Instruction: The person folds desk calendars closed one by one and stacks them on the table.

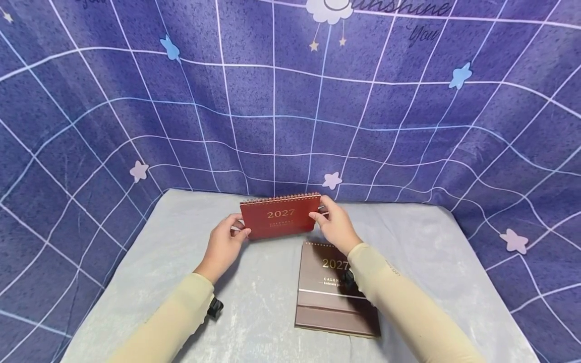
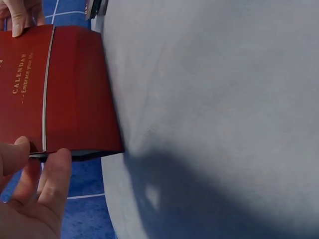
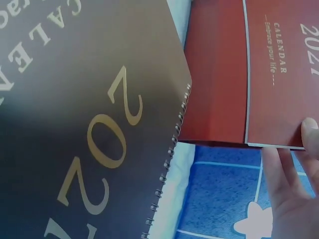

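A red spiral-bound desk calendar (image 1: 280,218) with gold "2027" stands upright toward the back of the table, its wire binding on top. My left hand (image 1: 227,239) holds its left side edge, thumb toward the front. At the opposite edge my right hand (image 1: 335,222) grips it near the upper corner, with the thumb on the front cover and the fingers at the side and behind. In the left wrist view the red calendar's base (image 2: 84,94) meets the tabletop. A brown 2027 calendar (image 1: 317,287) lies flat below my right forearm, which hides part of its cover.
A pale grey cloth covers the table (image 1: 181,262). Behind and around it hangs a purple-blue curtain (image 1: 290,126) with a grid and stars, close to the table's back edge. Black wrist cameras sit under both sleeves (image 1: 172,312).
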Tool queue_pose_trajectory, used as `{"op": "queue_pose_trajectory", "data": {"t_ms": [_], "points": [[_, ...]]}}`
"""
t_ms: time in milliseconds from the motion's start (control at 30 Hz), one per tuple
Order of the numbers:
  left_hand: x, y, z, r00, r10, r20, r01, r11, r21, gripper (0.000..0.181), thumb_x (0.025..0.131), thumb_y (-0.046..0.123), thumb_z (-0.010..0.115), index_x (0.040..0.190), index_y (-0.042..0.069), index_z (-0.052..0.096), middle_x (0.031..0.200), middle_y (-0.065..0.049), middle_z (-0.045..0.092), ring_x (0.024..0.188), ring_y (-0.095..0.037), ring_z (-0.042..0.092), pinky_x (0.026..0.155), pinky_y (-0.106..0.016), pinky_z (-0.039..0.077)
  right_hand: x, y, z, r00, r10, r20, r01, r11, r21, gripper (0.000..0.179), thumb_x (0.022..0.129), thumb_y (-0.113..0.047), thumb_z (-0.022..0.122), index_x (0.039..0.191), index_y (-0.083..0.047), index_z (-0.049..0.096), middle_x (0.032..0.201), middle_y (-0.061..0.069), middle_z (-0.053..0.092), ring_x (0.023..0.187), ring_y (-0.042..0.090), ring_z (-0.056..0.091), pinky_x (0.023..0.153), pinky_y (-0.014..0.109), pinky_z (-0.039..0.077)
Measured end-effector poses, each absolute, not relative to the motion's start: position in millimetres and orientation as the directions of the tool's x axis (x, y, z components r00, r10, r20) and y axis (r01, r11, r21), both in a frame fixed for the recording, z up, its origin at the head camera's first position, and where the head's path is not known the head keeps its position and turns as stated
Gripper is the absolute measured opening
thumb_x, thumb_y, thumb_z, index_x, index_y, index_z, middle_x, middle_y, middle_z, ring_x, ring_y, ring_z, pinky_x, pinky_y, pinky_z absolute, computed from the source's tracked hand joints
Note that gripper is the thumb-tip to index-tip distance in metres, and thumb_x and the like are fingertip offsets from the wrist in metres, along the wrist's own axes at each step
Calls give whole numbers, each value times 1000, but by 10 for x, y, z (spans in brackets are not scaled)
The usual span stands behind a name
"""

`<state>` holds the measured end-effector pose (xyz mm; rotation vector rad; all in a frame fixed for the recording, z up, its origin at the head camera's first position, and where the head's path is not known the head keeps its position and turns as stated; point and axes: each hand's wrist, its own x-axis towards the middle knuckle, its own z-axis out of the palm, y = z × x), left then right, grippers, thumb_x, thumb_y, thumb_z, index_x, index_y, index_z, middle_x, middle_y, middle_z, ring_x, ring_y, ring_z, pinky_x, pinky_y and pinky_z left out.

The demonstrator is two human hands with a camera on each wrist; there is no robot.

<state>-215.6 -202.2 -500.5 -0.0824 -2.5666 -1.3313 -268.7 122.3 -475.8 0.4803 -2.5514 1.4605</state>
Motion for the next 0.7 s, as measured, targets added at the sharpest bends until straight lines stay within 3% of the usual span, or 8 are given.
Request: {"op": "queue_pose_trajectory", "data": {"t_ms": [200, 400, 533, 633, 700], "points": [[-2166, -2005, -4911, -963, -72, 259, 174, 568, 804, 27, 111, 5, 81, 137, 2, 77, 134, -20, 80, 108, -36, 87, 87, -14, 64, -2660, 1239, -4679, -916, -159, 367, -397, 472, -787, 18, 108, -6, 83, 125, -5, 75, 112, 20, 85, 113, 37, 82, 100, 48, 68], [-2163, -1929, -4768, -952, -83, 295, 195, 579, 792, 21, 111, 9, 84, 131, 5, 81, 119, -18, 87, 91, -24, 82, 78, -18, 58, -2604, 1320, -4530, -914, -122, 387, -397, 462, -793, 16, 107, -4, 85, 120, -4, 76, 104, 18, 82, 103, 32, 78, 96, 42, 66], [-2144, -1875, -4706, -947, -61, 316, 224, 579, 784, 18, 111, 10, 84, 128, 3, 81, 117, -18, 87, 102, -29, 81, 90, -30, 65, -2553, 1395, -4461, -916, -116, 384, -393, 452, -801, 18, 106, -2, 85, 122, -3, 76, 104, 20, 83, 103, 33, 79, 98, 43, 66], [-2131, -1840, -4676, -949, -41, 312, 236, 561, 793, 19, 110, 7, 83, 128, 1, 80, 121, -19, 87, 117, -38, 83, 103, -44, 70, -2499, 1464, -4411, -917, -126, 379, -393, 451, -802, 21, 106, -2, 84, 126, -2, 77, 105, 20, 84, 104, 32, 78, 99, 39, 65], [-2121, -1806, -4647, -953, -32, 301, 235, 549, 802, 19, 110, 7, 83, 128, 0, 79, 121, -20, 86, 119, -39, 84, 105, -47, 70, -2459, 1517, -4381, -917, -135, 375, -394, 449, -802, 21, 106, -1, 84, 126, -3, 77, 104, 20, 84, 103, 28, 78, 99, 35, 63]]}}
